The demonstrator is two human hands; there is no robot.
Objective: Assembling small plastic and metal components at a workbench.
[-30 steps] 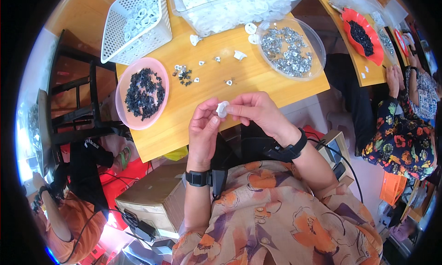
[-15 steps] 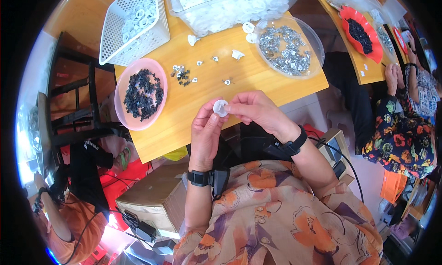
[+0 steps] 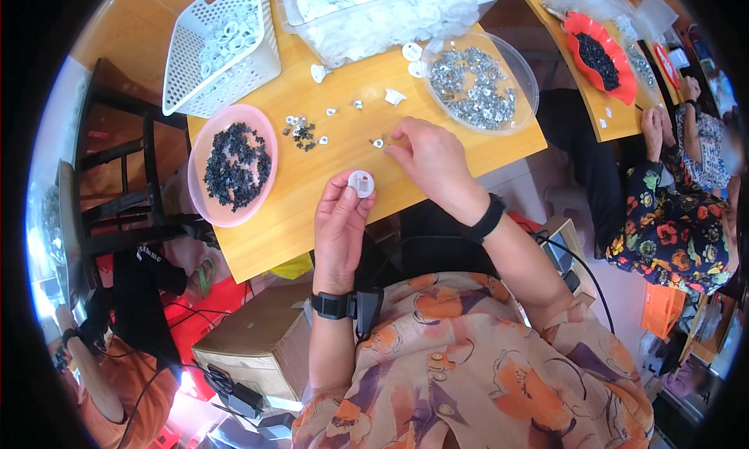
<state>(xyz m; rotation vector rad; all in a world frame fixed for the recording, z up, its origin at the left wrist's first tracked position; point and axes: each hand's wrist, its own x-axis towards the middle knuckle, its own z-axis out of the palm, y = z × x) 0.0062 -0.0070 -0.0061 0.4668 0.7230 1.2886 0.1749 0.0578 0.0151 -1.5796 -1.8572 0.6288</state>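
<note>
My left hand point(image 3: 339, 219) pinches a round white plastic disc point(image 3: 361, 184) between thumb and fingers, its face turned up, with a small cut-out in it. Over the table, my right hand point(image 3: 435, 162) is empty, its thumb and forefinger apart and slightly bent. Just left of those fingertips lies a small metal piece point(image 3: 378, 143). More small metal pieces point(image 3: 357, 104) are scattered farther back, beside a little heap of black parts point(image 3: 304, 137). A white plastic piece point(image 3: 395, 97) lies behind my right hand.
At the left stands a pink bowl point(image 3: 194, 156) of black parts, behind it a white perforated basket point(image 3: 181, 78). A clear bin point(image 3: 328, 39) of white parts is at the back. A clear round tray point(image 3: 530, 98) holds metal pieces. People sit at another table point(image 3: 616, 125) on the right.
My right hand has left the white disc and moved forward over the table toward the loose metal piece. My left hand keeps the disc, slightly farther left.
</note>
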